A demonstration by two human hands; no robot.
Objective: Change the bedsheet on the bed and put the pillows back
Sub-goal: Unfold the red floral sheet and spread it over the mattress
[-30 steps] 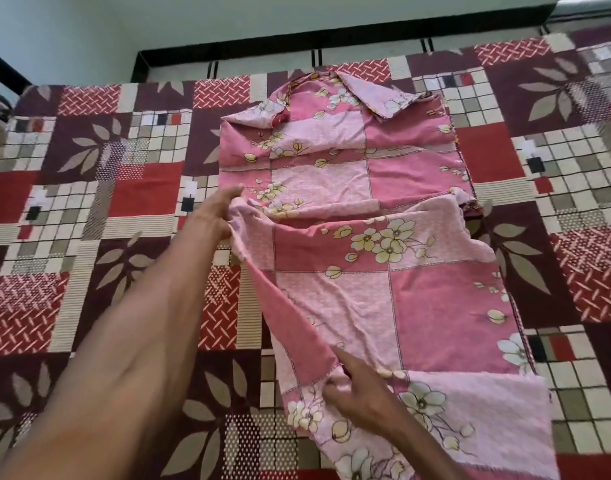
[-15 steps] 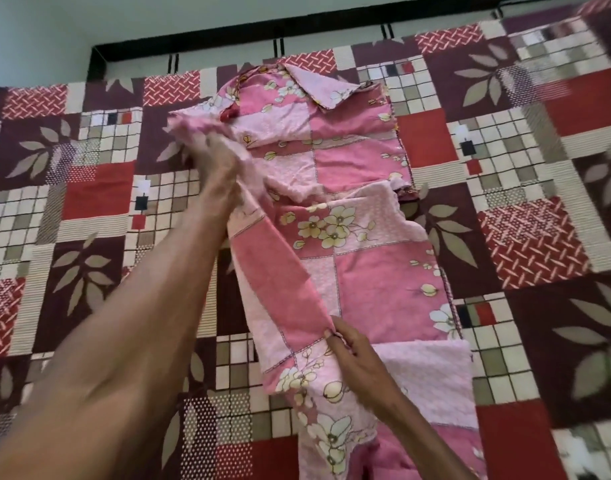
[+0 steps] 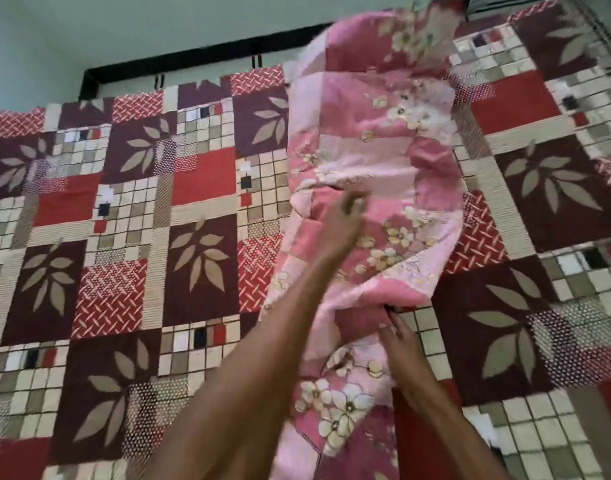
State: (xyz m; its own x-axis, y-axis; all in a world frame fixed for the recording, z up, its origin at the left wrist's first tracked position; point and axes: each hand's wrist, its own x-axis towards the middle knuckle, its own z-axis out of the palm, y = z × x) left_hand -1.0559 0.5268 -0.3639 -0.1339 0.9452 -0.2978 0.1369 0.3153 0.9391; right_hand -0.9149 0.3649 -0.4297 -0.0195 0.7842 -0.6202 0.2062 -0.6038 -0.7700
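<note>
- Two sheets shared the bed: a red, maroon and cream patchwork sheet [image 3: 131,237] lay spread flat across the mattress, and a pink floral sheet [image 3: 373,161] sat on top of it, only partly opened.
- At the far left and along the top edge, a dark bed frame [image 3: 200,57] ran beneath a pale green wall [image 3: 124,26]; no pillows showed anywhere in view.
- Left of centre, the patchwork sheet looked smooth and untouched, so as a judgement it was the one to be replaced or covered, and it had not been stripped.
- In the middle, the left hand [image 3: 342,223] reached forward onto the pink floral sheet. Motion blur smeared the fingers, which seemed bunched into the cloth, but a firm grip could not be confirmed.
- Above that hand the pink floral sheet billowed upward in a long strip toward the head of the bed, its upper end blurred and lifted off the surface.
- Just right of centre, the right hand [image 3: 399,337] pinched the lower fold of the pink cloth near the close edge of the bed, fingers curled round it.
- To the right, more patchwork lay bare and flat.
- As a judgement, the task was early: the fresh sheet was merely being unfolded. Spreading it fully, tucking its edges and returning the pillows all remained.
</note>
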